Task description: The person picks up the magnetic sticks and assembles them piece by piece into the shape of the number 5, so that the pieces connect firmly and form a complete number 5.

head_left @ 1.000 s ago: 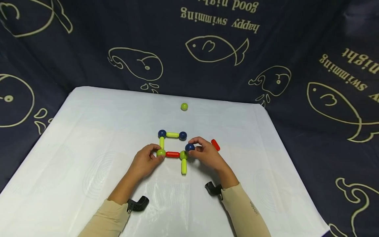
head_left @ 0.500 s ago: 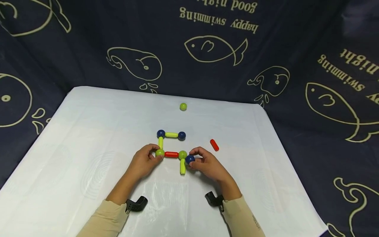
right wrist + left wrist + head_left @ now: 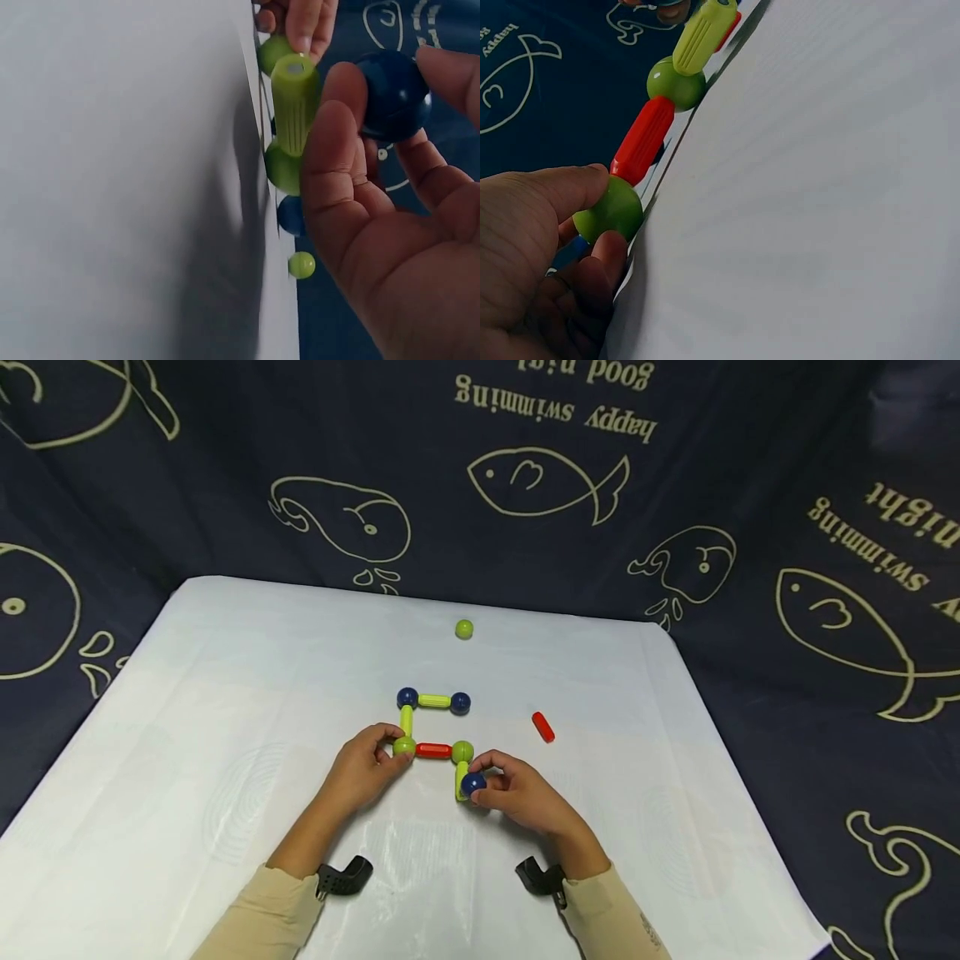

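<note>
My left hand (image 3: 367, 768) grips the green ball (image 3: 404, 747) at the near left corner of a joined frame of rods and balls. A red rod (image 3: 433, 751) links it to a second green ball (image 3: 462, 751), from which a yellow-green rod (image 3: 461, 779) points towards me. In my right hand (image 3: 528, 793) a dark blue ball (image 3: 473, 784) is pinched, close beside that rod's free end; the right wrist view shows the rod's bare end face (image 3: 295, 67). A yellow-green rod (image 3: 407, 722), a blue ball (image 3: 407, 697), another rod (image 3: 434, 701) and a blue ball (image 3: 461, 702) form the far side.
A loose red rod (image 3: 543, 727) lies right of the frame. One loose green ball (image 3: 464, 629) sits near the far edge of the white-covered table (image 3: 315, 635). Dark cloth with fish drawings (image 3: 540, 560) hangs behind and beside the table.
My right hand has moved towards me with the blue ball, from beside the second green ball to near the free end of the yellow-green rod. The left hand keeps its grip in place.
</note>
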The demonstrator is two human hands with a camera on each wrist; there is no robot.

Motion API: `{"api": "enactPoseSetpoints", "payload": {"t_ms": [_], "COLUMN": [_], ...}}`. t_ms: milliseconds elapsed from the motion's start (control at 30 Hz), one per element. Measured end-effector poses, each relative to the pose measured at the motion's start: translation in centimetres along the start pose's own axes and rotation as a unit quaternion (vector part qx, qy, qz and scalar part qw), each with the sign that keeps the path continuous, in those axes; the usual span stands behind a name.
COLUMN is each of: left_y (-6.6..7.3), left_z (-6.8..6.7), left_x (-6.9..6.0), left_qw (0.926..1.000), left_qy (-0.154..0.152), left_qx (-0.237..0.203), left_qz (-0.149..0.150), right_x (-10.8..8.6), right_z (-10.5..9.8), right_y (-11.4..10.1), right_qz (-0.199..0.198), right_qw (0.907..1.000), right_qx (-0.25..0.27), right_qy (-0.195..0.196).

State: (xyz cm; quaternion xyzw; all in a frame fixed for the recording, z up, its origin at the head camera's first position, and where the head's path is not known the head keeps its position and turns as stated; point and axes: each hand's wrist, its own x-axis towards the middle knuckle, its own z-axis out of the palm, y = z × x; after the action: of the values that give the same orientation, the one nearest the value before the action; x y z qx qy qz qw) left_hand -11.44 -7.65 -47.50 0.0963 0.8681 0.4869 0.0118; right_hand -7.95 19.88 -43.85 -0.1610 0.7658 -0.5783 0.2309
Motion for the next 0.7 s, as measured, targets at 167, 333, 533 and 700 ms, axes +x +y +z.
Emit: {"api": "enactPoseSetpoints", "payload": {"t_ms": [167, 333, 533, 700], "left_y": [-0.13, -0.24, -0.17, -0.14], "left_z": [0.06, 0.10, 0.11, 0.04], "left_x": [0.07, -0.01, -0.02, 0.01], "left_qw": [1.0000, 1.0000, 1.0000, 1.0000], "left_qy": [-0.001, 0.001, -0.002, -0.004], "left_qx": [0.003, 0.001, 0.001, 0.003], "left_qz": [0.004, 0.009, 0.007, 0.006], "right_x": [-0.39, -0.68, -0.84, -0.85], "right_z": [0.34, 0.28, -0.09, -0.31], "right_y": [-0.13, -0.36, -0.20, 0.05], "right_qz": [-0.015, -0.033, -0.040, -0.044], "right_qw": [0.9985, 0.9939, 0.9874, 0.9824], "right_qx": [-0.043, -0.080, -0.105, -0.135], "right_qy": [-0.030, -0.068, -0.111, -0.121]}}
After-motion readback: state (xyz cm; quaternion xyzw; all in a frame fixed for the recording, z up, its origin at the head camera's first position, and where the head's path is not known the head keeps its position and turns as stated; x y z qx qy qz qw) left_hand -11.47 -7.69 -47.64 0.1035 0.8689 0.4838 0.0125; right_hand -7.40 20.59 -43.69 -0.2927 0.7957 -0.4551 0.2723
